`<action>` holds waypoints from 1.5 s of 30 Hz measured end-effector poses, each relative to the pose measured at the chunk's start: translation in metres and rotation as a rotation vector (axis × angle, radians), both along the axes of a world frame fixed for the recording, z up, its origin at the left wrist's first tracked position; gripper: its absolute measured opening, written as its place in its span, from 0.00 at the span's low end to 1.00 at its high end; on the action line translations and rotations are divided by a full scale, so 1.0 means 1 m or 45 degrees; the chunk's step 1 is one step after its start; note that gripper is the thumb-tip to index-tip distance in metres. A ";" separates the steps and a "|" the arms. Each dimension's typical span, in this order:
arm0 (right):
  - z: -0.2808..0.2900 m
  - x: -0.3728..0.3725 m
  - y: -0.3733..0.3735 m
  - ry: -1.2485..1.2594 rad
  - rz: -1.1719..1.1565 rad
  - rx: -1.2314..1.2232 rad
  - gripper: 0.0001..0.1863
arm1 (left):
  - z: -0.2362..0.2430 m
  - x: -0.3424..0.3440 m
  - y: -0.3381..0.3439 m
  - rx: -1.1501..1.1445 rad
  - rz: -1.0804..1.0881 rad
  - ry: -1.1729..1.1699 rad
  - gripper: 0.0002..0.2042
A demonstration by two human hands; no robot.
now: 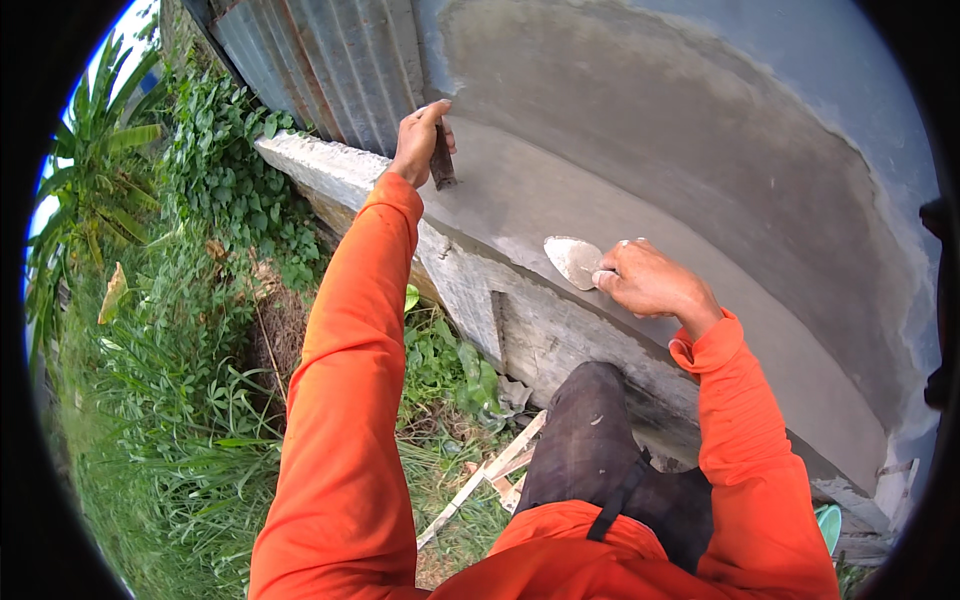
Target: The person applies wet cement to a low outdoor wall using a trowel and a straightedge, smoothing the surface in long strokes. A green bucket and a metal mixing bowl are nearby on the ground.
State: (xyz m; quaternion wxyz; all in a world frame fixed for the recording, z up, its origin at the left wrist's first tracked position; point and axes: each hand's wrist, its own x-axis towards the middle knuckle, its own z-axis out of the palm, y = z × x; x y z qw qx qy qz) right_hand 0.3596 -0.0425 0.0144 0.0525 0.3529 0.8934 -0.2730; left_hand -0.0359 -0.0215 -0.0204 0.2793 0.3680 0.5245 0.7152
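Observation:
My right hand (652, 280) is closed round the handle of a pointed trowel (574, 262), its pale, mortar-coated blade lying over the grey cement ledge (610, 218) near the front edge. Farther off to the left, my left hand (424, 145) grips a dark, narrow strip (442, 160) that stands on edge at the ledge's left end; its material I cannot make out. The ledge looks smooth and runs from the left hand down to the lower right. Behind it rises a wall (680, 100) with a darker, damp-looking plaster patch.
Corrugated metal sheeting (320, 70) stands at the upper left, beside a rough concrete beam (320, 155). Vines (225, 165) and tall grass (180, 430) fill the left side. Wooden strips (480, 482) lie below me. A greenish basin (828, 524) shows at the lower right.

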 end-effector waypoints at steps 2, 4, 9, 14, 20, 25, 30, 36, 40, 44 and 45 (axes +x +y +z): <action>0.000 0.002 0.000 -0.043 -0.133 0.077 0.20 | -0.001 -0.001 -0.001 -0.015 -0.025 0.000 0.14; 0.000 0.005 0.001 -0.025 0.014 -0.015 0.19 | 0.000 -0.002 0.001 -0.001 -0.037 0.006 0.14; -0.002 0.008 0.002 -0.003 0.062 0.031 0.18 | 0.001 0.000 0.001 -0.009 -0.007 -0.007 0.14; -0.004 0.005 0.005 -0.048 0.009 0.043 0.18 | 0.002 0.001 0.001 0.003 -0.004 0.002 0.14; -0.008 -0.002 0.008 0.171 0.156 0.505 0.19 | 0.000 -0.001 0.001 -0.035 0.010 -0.016 0.14; -0.029 0.005 -0.025 0.512 -0.034 0.097 0.15 | -0.001 -0.002 0.002 -0.011 0.000 0.009 0.12; -0.129 -0.018 -0.104 0.745 -0.147 -0.263 0.18 | 0.000 -0.001 0.002 -0.019 -0.005 0.021 0.12; -0.229 -0.078 -0.114 1.113 -0.404 -0.153 0.15 | 0.001 0.001 0.003 0.005 0.011 -0.001 0.12; -0.244 -0.088 -0.103 1.117 -0.527 -0.036 0.14 | 0.001 -0.002 0.005 0.024 -0.010 -0.002 0.13; -0.245 -0.069 -0.099 1.233 -0.508 -0.086 0.14 | 0.000 -0.002 0.005 0.020 -0.006 0.004 0.13; -0.245 -0.062 -0.100 1.223 -0.508 -0.132 0.13 | 0.000 -0.001 0.005 0.023 -0.007 -0.002 0.13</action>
